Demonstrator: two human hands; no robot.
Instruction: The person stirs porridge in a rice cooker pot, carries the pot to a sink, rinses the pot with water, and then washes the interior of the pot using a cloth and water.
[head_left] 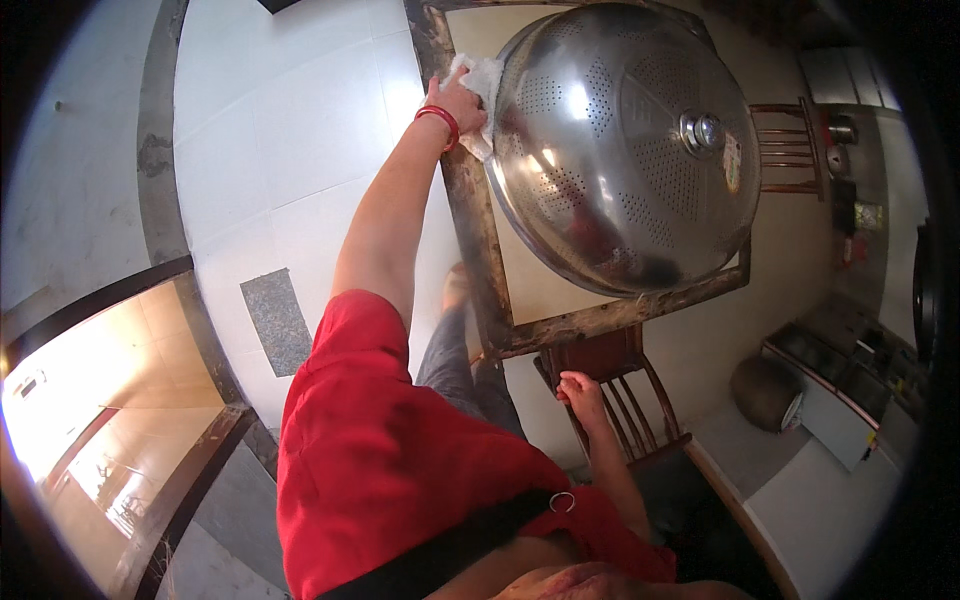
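My left hand (456,104), with a red bangle at the wrist, holds a crumpled white cloth (484,74) against the dark rim of a table (470,225). The cloth lies beside the edge of a large domed metal lid (630,160) that covers most of the tabletop. This lid is shiny, with patches of small holes and a round knob on top. Down by the near side of the table, my right hand (584,394) hangs with curled fingers in front of a wooden chair (640,400). Nothing shows in it.
Another wooden chair (788,148) stands at the table's far right. A dark round pot (765,393) sits on the right beside a low cabinet (838,415). On the pale tiled floor at left lies a grey speckled rectangle (276,322); a doorway opens at lower left.
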